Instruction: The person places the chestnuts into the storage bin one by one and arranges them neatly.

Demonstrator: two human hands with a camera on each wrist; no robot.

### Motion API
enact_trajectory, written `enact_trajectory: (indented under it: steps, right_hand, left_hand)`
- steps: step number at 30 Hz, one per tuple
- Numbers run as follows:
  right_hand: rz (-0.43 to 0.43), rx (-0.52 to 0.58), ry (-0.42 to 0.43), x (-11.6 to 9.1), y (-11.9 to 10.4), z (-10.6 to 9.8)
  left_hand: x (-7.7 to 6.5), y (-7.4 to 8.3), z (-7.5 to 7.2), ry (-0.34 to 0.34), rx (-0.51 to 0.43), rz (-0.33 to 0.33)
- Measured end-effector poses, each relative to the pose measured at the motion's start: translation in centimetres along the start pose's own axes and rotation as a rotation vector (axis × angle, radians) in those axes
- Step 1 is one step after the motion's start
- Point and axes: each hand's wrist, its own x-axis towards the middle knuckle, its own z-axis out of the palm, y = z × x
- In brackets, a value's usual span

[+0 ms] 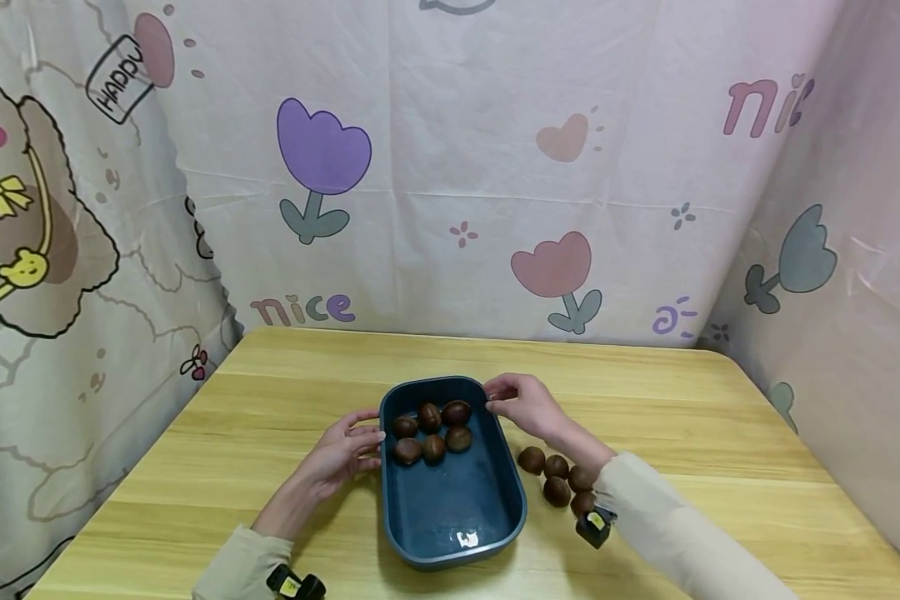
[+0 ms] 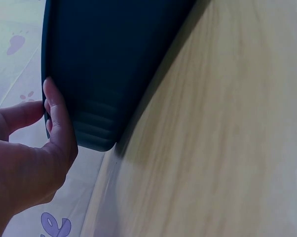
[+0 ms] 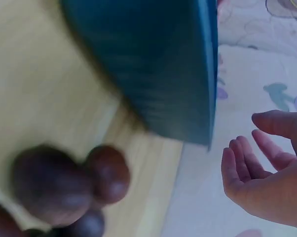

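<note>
We seem to be squaring the dark-blue, rectangular plastic-looking tray (image 1: 450, 503) between our left hand (image 1: 336, 455), loose against its side, and right hand (image 1: 527, 405), fingers parted beside its rim. Next probably calls for easing both away.

We see the tray (image 1: 453, 510) on the table (image 1: 645, 392), with six nuts (image 1: 433, 448) in two rows inside its far half. To its left we find the left hand (image 1: 337, 454), touching that side; the right hand (image 1: 528, 406) is beside the far right corner. We spot more nuts (image 1: 557, 492) on the table, right of the tray, close by the right sleeve (image 1: 667, 517). Behind the table and along both sides, we have the curtain (image 1: 435, 125).
</note>
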Motion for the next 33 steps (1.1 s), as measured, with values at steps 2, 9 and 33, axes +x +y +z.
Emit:
enact_trajectory:
  steps: [2, 9, 33]
  right_hand:
    - [0.015, 0.001, 0.009, -0.4, 1.0, -0.5]
    - [0.078, 0.012, -0.068, -2.0, 3.9, -2.0]
    - [0.058, 0.028, -0.212, -4.2, 8.1, -2.2]
  left_hand:
    - [0.0, 0.0, 0.0, 0.0, -0.002, 0.001]
    - [-0.1, -0.1, 0.0, -0.007, -0.011, 0.007]
    - [-0.1, -0.2, 0.0, -0.014, -0.025, 0.013]
